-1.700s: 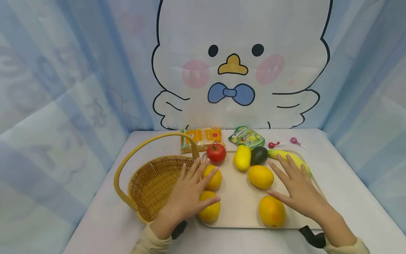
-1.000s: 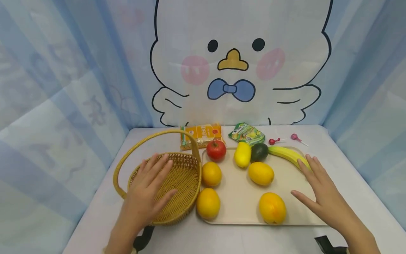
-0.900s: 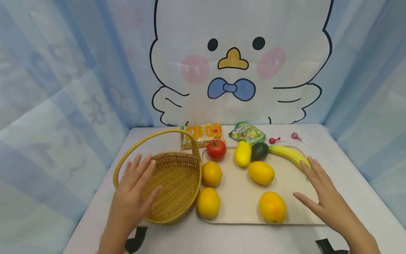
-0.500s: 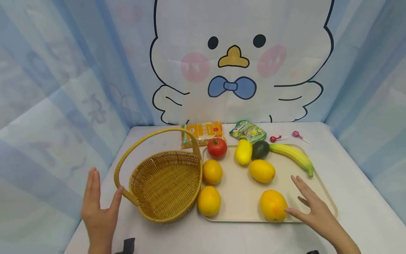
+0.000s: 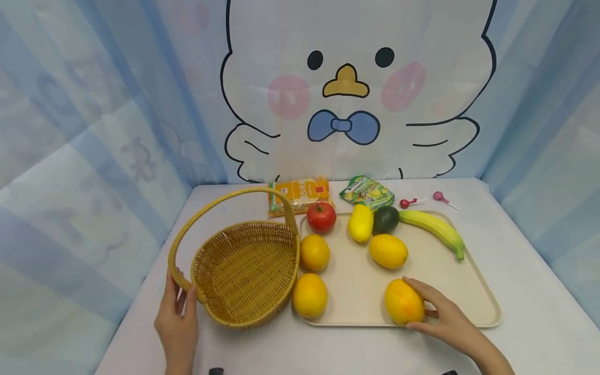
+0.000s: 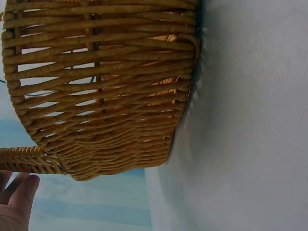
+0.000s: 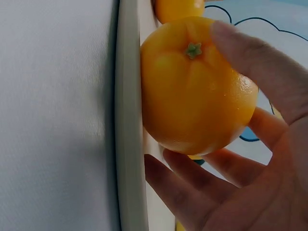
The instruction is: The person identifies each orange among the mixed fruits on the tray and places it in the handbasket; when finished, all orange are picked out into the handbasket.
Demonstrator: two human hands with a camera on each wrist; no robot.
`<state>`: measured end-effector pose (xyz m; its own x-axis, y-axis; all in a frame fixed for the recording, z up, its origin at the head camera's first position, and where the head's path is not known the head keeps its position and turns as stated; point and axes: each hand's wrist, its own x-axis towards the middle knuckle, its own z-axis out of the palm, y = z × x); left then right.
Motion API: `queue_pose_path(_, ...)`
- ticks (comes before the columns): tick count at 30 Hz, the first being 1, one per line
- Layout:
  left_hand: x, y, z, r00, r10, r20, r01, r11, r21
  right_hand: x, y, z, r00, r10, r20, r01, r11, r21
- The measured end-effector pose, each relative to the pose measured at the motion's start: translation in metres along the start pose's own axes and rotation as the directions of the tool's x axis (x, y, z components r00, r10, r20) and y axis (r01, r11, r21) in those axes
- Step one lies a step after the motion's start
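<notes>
A woven basket (image 5: 246, 273) with a tall arched handle stands at the left. My left hand (image 5: 178, 325) is at the handle's near base, thumb on one side and fingers on the other. In the left wrist view the fingertips (image 6: 29, 185) meet the edge of the handle (image 6: 24, 159); part of that hand is out of frame. My right hand (image 5: 450, 323) holds an orange (image 5: 403, 302) at the near edge of the beige tray (image 5: 356, 297). The right wrist view shows the thumb on the orange (image 7: 197, 91), near its green stem mark, and the fingers curved round beyond it.
Two more oranges (image 5: 310, 296) sit between basket and tray. The tray carries a lemon (image 5: 388, 251), a yellow mango-like fruit (image 5: 361, 223), an avocado (image 5: 386, 220) and a banana (image 5: 433, 229). Behind are an apple (image 5: 321, 216), grain bag (image 5: 302, 194), green packet (image 5: 367, 192) and lollipops (image 5: 405, 203).
My left hand has moved from above the basket, out to the left, then in to its handle. My right hand swung right, then came down to the orange. Basket and fruit stay in place.
</notes>
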<state>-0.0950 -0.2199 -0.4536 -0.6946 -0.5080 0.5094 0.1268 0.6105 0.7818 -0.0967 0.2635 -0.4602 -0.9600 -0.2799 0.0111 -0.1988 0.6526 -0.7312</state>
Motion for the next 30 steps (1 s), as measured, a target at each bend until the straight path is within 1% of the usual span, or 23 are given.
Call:
queue_pose_path(2,0.0,0.001,0.001,1.0,-0.012,0.004,0.012,1.0,0.006,0.001,0.001,0.001,1.0,-0.013,0.014,0.012,1.0,0.025)
queue_pose_path(4,0.0,0.001,0.002,1.0,-0.023,0.008,0.023,1.0,0.011,0.001,0.003,0.001,1.0,-0.009,0.026,0.008,0.998,0.061)
queue_pose_path(9,0.001,0.002,0.002,0.999,-0.024,0.021,0.024,1.0,0.007,0.003,0.005,0.002,0.999,0.019,0.047,-0.025,0.992,0.122)
queue_pose_path(13,0.001,0.001,0.002,1.0,-0.015,0.021,0.015,1.0,-0.002,0.003,0.005,0.001,0.998,0.009,0.055,-0.016,0.992,0.124)
queue_pose_path(17,0.002,0.0,0.002,1.0,-0.002,0.023,0.003,1.0,-0.01,0.003,0.006,0.001,0.999,0.004,0.043,-0.009,0.993,0.121)
queue_pose_path(18,0.002,0.0,0.002,1.0,0.002,0.024,-0.002,1.0,-0.01,0.003,0.006,0.001,0.999,-0.009,0.041,0.004,0.993,0.115)
queue_pose_path(25,0.002,-0.003,0.002,1.0,0.014,0.023,-0.014,1.0,-0.003,0.008,0.002,-0.003,1.0,-0.006,0.029,0.003,0.995,0.097)
queue_pose_path(27,0.002,-0.003,0.001,1.0,0.012,0.021,-0.012,1.0,0.0,0.012,-0.002,-0.007,0.999,-0.03,0.019,0.028,0.996,0.083)
queue_pose_path(30,0.001,-0.003,-0.001,1.0,0.014,0.02,-0.014,1.0,0.0,0.017,-0.008,-0.014,0.996,-0.086,-0.005,0.086,0.995,0.048)
